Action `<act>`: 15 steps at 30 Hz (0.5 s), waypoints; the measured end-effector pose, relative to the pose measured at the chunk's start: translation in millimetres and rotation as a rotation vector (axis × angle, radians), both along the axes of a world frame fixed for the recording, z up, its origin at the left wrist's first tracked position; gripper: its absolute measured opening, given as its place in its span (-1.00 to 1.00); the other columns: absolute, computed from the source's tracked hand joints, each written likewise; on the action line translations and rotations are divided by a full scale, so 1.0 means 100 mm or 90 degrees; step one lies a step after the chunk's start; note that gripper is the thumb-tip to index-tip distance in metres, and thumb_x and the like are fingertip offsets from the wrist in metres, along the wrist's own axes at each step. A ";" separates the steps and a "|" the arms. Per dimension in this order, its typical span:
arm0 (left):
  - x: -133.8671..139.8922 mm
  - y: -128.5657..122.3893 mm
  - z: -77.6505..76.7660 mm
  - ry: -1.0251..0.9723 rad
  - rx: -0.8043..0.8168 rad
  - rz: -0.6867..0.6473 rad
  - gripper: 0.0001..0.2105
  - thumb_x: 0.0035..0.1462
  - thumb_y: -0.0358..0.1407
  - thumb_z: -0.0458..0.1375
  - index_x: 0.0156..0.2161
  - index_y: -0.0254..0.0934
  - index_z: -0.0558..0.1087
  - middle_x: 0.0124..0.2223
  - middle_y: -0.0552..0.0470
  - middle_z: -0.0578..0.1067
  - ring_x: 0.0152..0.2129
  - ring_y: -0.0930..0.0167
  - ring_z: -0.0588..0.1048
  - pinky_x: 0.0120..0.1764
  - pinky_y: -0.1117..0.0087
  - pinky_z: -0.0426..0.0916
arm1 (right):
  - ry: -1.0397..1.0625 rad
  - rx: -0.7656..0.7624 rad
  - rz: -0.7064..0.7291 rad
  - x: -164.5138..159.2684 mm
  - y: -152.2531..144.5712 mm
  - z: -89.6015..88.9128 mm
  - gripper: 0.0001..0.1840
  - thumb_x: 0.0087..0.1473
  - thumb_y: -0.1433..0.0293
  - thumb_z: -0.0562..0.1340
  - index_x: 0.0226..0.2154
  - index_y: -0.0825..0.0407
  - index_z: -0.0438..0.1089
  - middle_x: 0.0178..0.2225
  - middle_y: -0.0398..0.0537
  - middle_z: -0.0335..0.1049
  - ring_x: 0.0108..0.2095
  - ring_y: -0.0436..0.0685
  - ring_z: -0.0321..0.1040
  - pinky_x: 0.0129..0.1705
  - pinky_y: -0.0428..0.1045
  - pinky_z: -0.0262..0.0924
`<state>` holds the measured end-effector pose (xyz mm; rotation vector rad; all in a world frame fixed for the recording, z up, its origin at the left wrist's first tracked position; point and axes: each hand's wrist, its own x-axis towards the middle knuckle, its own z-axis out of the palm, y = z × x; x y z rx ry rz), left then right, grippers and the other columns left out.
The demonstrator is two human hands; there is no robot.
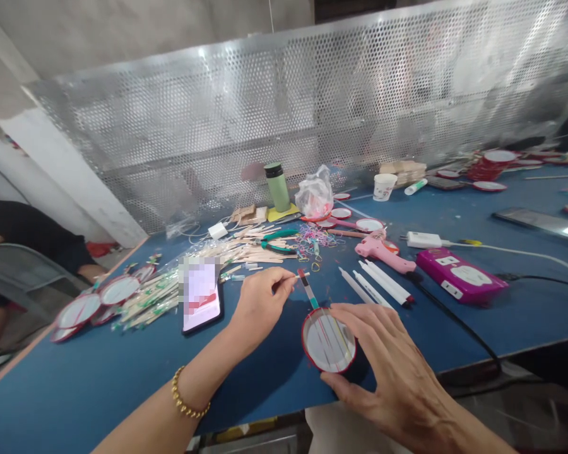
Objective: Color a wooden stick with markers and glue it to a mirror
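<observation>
My right hand (383,366) is closed around the edge of a round white disc (329,353) with a red rim, thumb at its near side and fingers at its far side. Thin coloured lines run across the disc's face. From its far edge sticks out a narrow strip (307,290) with dark red, grey and teal bands. Beside that strip, my left hand (262,302) pinches a thin pale stick (301,275), whose tip is at the dark red end; whether they touch I cannot tell. A gold bead bracelet (182,394) circles the left wrist.
A phone (201,296) stands left of my hands, before bundled wooden sticks (156,293). White markers (383,284), a pink glue gun (383,249) and a purple power strip (459,274) lie right. Green-handled pliers (277,243) and a green bottle (277,189) are behind. A person sits far left.
</observation>
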<state>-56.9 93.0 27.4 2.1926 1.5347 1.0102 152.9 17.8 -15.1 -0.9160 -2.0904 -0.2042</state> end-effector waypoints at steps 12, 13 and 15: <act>0.01 -0.02 0.03 0.017 0.015 -0.010 -0.82 0.19 -0.33 0.13 -0.36 -0.24 0.57 -0.44 0.05 0.61 -0.50 0.40 0.51 -0.40 0.41 0.27 | -0.001 -0.020 -0.012 -0.01 -0.01 -0.03 -0.51 0.17 0.27 0.25 0.10 0.09 0.23 -0.04 0.16 0.48 -0.04 0.29 0.41 -0.03 0.20 0.29; 0.01 -0.02 0.03 0.017 0.016 -0.008 -0.82 0.19 -0.34 0.13 -0.37 -0.24 0.57 -0.45 0.05 0.61 -0.50 0.40 0.51 -0.40 0.41 0.27 | -0.001 -0.022 -0.011 -0.01 -0.01 -0.03 -0.52 0.17 0.26 0.25 0.10 0.09 0.23 -0.04 0.16 0.48 -0.04 0.29 0.41 -0.04 0.19 0.29; 0.01 -0.02 0.02 0.019 0.019 -0.007 -0.82 0.19 -0.34 0.13 -0.37 -0.24 0.57 -0.45 0.05 0.61 -0.50 0.40 0.51 -0.40 0.41 0.27 | -0.001 -0.024 -0.008 -0.01 -0.01 -0.02 -0.52 0.17 0.26 0.26 0.09 0.09 0.24 -0.05 0.16 0.49 -0.05 0.29 0.42 -0.05 0.19 0.29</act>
